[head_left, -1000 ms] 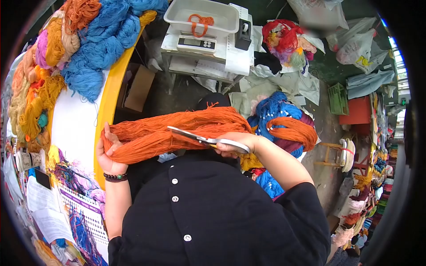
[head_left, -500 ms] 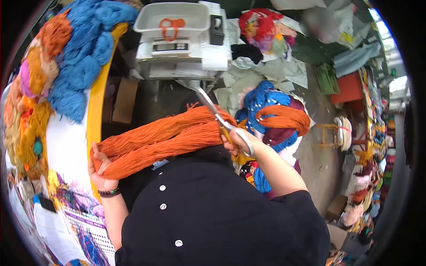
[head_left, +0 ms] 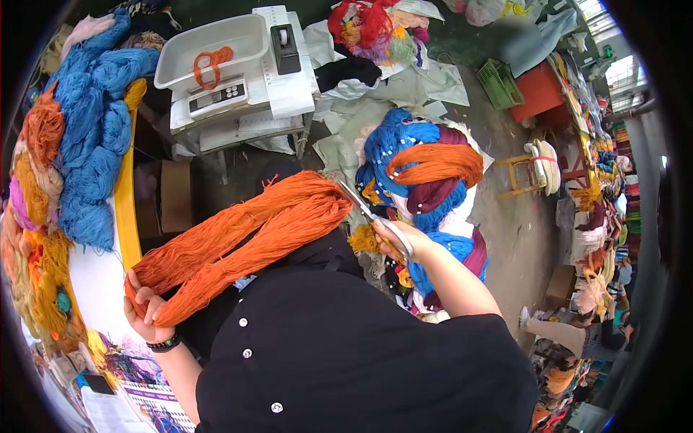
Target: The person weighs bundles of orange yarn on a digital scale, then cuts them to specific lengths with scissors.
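A long skein of orange yarn (head_left: pixel 249 238) stretches across the front of my body. My left hand (head_left: pixel 148 309) has its fingers curled through the looped left end. In my right hand (head_left: pixel 395 242) is a pair of scissors (head_left: pixel 359 203), gripped by the handles. The blades point up and left, with their tips right at the skein's right end. That end lies over my dark-clothed lap.
Blue yarn (head_left: pixel 101 137) is heaped on the yellow-edged table (head_left: pixel 127 224) at left. Ahead, a plastic tub (head_left: pixel 213 50) with a small orange loop sits on a scale (head_left: pixel 218 99). Mixed skeins (head_left: pixel 415 169) are piled at right, near a wooden stool (head_left: pixel 514 177). Someone's leg (head_left: pixel 556 333) shows at far right.
The view has turned, so the scale and tub sit further left. The scissors have swung off the skein to its right end, and my right hand has come away from the yarn.
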